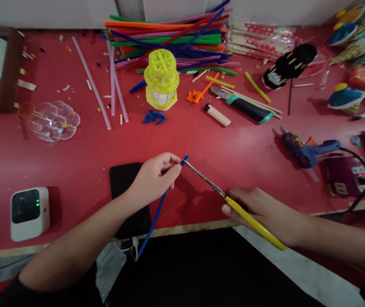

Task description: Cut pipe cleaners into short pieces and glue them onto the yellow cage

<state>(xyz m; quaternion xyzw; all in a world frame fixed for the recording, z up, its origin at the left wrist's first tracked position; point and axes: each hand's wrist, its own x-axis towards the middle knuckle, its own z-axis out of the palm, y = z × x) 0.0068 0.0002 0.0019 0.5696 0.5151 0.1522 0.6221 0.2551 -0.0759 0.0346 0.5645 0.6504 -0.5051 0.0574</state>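
My left hand (155, 177) pinches a blue pipe cleaner (157, 215) close to its tip, and the rest hangs down past the table's front edge. Yellow-handled scissors (253, 221) are in my right hand (265, 213), its fingers wrapped round the handles. The blades meet the blue tip just beyond my left fingertips. Beyond my hands lie a small pile of short blue pieces (154, 117) and a pile of short orange pieces (195, 96). A yellow lantern-shaped model (161, 81) stands upright behind the blue pile.
A black phone (126, 179) lies under my left forearm, a white device (30, 213) to its left. Pipe cleaners (169, 40) are heaped at the back. A lighter (217, 115), cutter (249, 107), glue gun (307, 147), purple power box (345, 175) and black model (288, 66) sit rightward.
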